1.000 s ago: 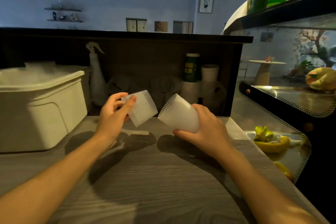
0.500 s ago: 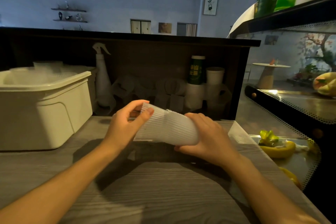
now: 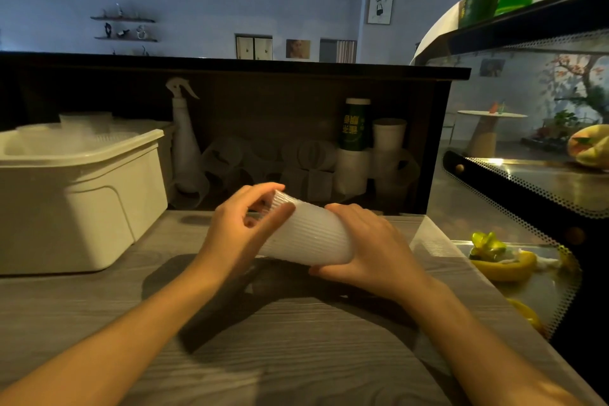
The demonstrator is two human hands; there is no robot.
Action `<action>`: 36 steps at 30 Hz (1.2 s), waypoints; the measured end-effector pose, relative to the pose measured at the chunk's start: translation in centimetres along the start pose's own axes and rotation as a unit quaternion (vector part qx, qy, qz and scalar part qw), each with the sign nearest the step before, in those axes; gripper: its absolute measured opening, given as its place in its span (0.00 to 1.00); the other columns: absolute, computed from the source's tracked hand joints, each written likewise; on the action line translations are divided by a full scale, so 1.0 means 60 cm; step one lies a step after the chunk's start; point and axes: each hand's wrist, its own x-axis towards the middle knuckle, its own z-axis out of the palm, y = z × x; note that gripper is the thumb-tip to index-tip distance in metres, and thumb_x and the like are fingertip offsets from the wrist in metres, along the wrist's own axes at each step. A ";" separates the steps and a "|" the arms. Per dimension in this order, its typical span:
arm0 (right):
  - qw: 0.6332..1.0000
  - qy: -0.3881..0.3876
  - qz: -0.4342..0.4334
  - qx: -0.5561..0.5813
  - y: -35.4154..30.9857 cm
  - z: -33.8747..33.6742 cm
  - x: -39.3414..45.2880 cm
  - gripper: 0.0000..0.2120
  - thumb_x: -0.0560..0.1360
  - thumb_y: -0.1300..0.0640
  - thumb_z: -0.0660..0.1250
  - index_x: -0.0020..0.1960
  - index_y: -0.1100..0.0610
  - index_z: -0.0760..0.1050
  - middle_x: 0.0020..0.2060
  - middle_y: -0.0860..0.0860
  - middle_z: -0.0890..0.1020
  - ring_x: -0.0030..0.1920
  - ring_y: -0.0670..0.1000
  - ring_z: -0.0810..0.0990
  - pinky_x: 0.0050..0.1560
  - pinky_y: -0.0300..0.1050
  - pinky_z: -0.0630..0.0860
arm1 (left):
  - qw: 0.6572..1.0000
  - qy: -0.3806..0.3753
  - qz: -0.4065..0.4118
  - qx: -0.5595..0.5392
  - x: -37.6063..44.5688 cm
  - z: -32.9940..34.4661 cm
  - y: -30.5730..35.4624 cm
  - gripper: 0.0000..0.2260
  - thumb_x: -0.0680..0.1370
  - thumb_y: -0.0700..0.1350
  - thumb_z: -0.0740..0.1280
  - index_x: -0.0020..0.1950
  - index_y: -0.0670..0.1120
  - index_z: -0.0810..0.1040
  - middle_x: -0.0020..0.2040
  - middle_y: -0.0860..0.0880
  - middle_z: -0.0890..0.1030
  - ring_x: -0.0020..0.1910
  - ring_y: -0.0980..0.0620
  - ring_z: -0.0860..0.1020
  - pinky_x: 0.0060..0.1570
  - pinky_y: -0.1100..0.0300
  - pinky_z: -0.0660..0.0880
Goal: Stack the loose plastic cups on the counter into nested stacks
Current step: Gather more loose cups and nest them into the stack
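Both hands clasp ribbed cups (image 3: 306,237) at frame centre, above counter (image 3: 296,356): right hand (image 3: 369,247) wraps outer cup, left hand (image 3: 240,227) pinches inner cup's rim. Advice: push straight along axis, light squeeze.

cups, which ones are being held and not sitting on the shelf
The ribbed white cups, nested, tilted sideways between the left hand and right hand. The other cups stand at the back shelf.

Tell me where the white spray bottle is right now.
In the head view the white spray bottle stands upright at the back of the counter, left of centre, under the dark ledge, just right of the cream plastic bin and left of the loose cups.
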 end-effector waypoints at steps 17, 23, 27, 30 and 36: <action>0.974 0.096 0.115 0.168 0.008 -0.004 -0.001 0.38 0.59 0.26 0.69 0.63 0.39 0.61 0.54 0.38 0.71 0.53 0.43 0.75 0.46 0.41 0.77 | 0.988 -0.012 -0.119 -0.097 0.021 -0.014 -0.040 0.32 0.75 0.70 0.50 0.71 0.53 0.70 0.65 0.55 0.76 0.64 0.55 0.75 0.63 0.55 0.72; 0.959 0.135 0.171 0.179 0.014 -0.007 0.001 0.39 0.60 0.30 0.67 0.66 0.46 0.64 0.53 0.43 0.72 0.49 0.42 0.75 0.42 0.36 0.72 | 0.993 0.025 -0.114 -0.030 0.025 -0.038 -0.064 0.16 0.79 0.59 0.59 0.61 0.54 0.75 0.53 0.55 0.80 0.53 0.56 0.79 0.52 0.59 0.76; 0.955 0.167 0.206 0.135 0.027 -0.008 0.001 0.42 0.60 0.27 0.66 0.66 0.50 0.66 0.53 0.44 0.73 0.51 0.47 0.76 0.44 0.42 0.76 | 0.989 0.011 -0.133 0.063 0.045 -0.022 -0.090 0.15 0.79 0.52 0.67 0.64 0.50 0.75 0.51 0.52 0.79 0.47 0.56 0.79 0.40 0.69 0.74; 0.953 0.186 0.221 0.093 0.045 -0.010 0.002 0.42 0.61 0.27 0.65 0.66 0.52 0.67 0.54 0.46 0.74 0.51 0.49 0.76 0.44 0.45 0.77 | 0.982 -0.035 -0.120 0.139 0.080 0.000 -0.107 0.23 0.77 0.54 0.69 0.70 0.51 0.71 0.60 0.51 0.76 0.51 0.55 0.76 0.46 0.61 0.76; 0.945 0.209 0.244 0.068 0.062 -0.002 -0.001 0.43 0.61 0.24 0.62 0.66 0.51 0.66 0.52 0.44 0.72 0.50 0.47 0.75 0.42 0.43 0.76 | 0.937 -0.095 -0.114 0.315 0.178 0.047 -0.130 0.29 0.77 0.54 0.68 0.75 0.50 0.63 0.71 0.47 0.65 0.69 0.43 0.67 0.65 0.47 0.70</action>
